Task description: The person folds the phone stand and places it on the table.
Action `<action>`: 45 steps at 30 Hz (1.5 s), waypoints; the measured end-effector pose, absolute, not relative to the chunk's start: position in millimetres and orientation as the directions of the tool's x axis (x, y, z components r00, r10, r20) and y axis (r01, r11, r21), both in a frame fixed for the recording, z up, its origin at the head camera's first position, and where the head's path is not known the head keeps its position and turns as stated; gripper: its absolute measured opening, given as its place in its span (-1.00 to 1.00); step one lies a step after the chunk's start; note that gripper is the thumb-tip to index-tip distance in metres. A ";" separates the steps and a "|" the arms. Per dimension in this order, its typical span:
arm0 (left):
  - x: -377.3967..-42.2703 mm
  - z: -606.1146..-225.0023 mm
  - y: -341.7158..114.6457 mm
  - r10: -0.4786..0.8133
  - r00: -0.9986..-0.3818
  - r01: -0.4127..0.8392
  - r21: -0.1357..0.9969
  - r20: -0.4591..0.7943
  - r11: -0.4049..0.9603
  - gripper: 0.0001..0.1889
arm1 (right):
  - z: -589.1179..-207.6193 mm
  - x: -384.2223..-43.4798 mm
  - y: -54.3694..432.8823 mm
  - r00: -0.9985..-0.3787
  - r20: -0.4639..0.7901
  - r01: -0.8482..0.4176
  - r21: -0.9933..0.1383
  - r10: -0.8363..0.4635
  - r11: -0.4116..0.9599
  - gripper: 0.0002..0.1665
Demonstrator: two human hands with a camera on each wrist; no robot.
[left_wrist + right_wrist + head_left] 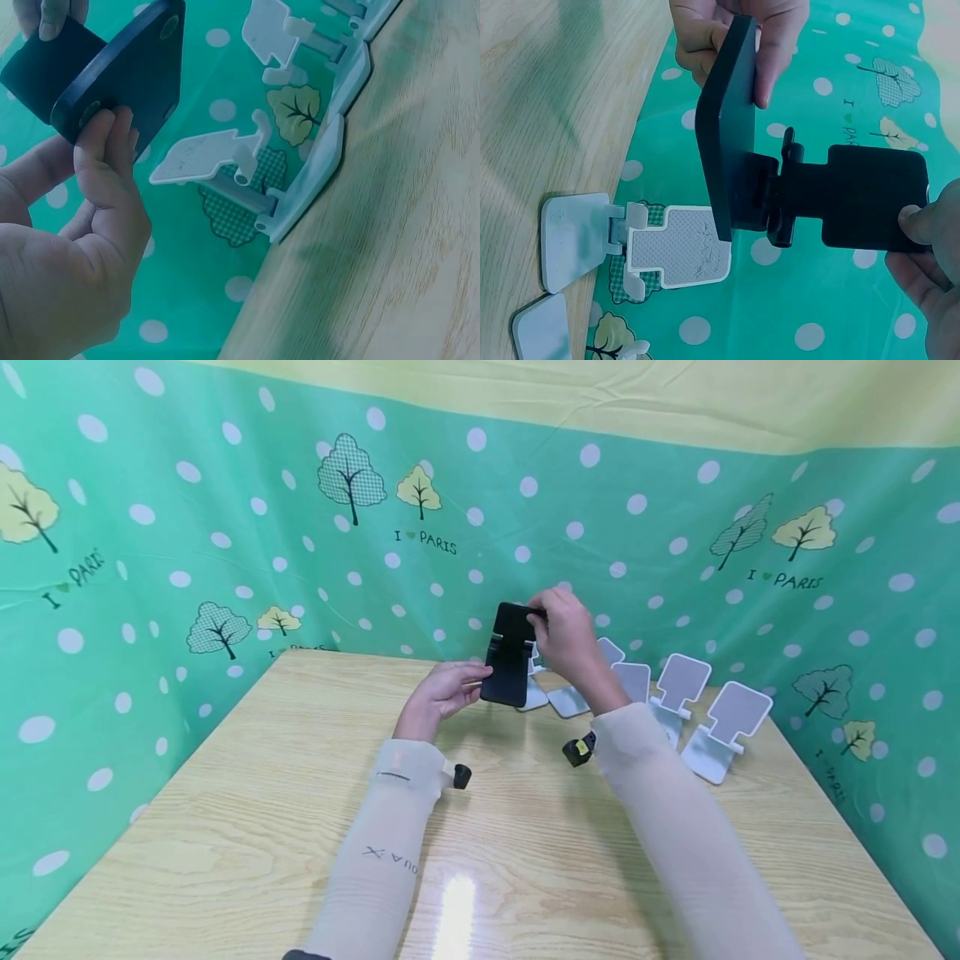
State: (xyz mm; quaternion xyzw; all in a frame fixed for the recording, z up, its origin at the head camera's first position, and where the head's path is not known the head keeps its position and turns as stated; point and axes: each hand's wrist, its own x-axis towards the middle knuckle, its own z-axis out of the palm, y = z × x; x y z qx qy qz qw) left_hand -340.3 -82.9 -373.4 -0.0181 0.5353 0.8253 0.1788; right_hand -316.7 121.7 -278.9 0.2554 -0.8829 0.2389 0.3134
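Observation:
A black folding phone stand (506, 675) is held up above the table, unfolded, with its base and back plate joined at a hinge. My left hand (447, 690) pinches the edge of the base; in the left wrist view the thumb and fingers (105, 146) grip it near its round pads. The back plate (877, 196) is pinched at its outer end by my right hand (568, 633), thumb on one face and fingers behind. Beyond the hands, several white phone stands (708, 752) stand unfolded at the table's back right.
The wooden table (247, 827) runs up to a green dotted cloth (465, 468) hanging behind and at both sides. One white stand (682, 247) is close below the black one in the right wrist view. Small black wrist cameras (576, 752) sit at both cuffs.

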 end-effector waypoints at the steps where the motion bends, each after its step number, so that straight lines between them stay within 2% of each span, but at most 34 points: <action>1: -340.2 -373.1 -82.7 0.273 -0.936 -0.313 0.877 -0.221 -0.365 -0.86 | -279.1 -316.2 121.8 -0.673 0.676 -0.600 -0.263 -0.300 0.755 -0.88; 16: -338.1 -370.9 -81.4 0.263 -0.941 -0.304 0.877 -0.214 -0.373 -0.86 | -284.0 -310.4 125.2 -0.640 0.698 -0.633 -0.243 -0.320 0.735 -0.90; 21: -338.5 -370.5 -83.9 0.260 -0.938 -0.318 0.864 -0.228 -0.391 -0.54 | -286.2 -308.3 121.7 -0.613 0.706 -0.660 -0.211 -0.354 0.721 -0.91; 24: -338.7 -370.5 -85.3 0.264 -0.937 -0.324 0.858 -0.231 -0.400 -0.46 | -286.4 -307.3 120.3 -0.606 0.709 -0.664 -0.202 -0.360 0.720 -0.92; 30: -338.6 -369.9 -86.2 0.262 -0.937 -0.322 0.860 -0.230 -0.396 -0.51 | -287.3 -305.0 119.1 -0.603 0.711 -0.669 -0.202 -0.363 0.715 -0.90; 36: -339.1 -369.5 -87.4 0.263 -0.935 -0.333 0.849 -0.240 -0.410 -0.67 | -292.3 -301.2 119.1 -0.598 0.707 -0.674 -0.189 -0.377 0.714 -0.92; 45: -338.7 -369.6 -88.2 0.270 -0.934 -0.335 0.841 -0.235 -0.425 -0.90 | -298.3 -297.0 117.4 -0.542 0.739 -0.713 -0.152 -0.399 0.685 -0.95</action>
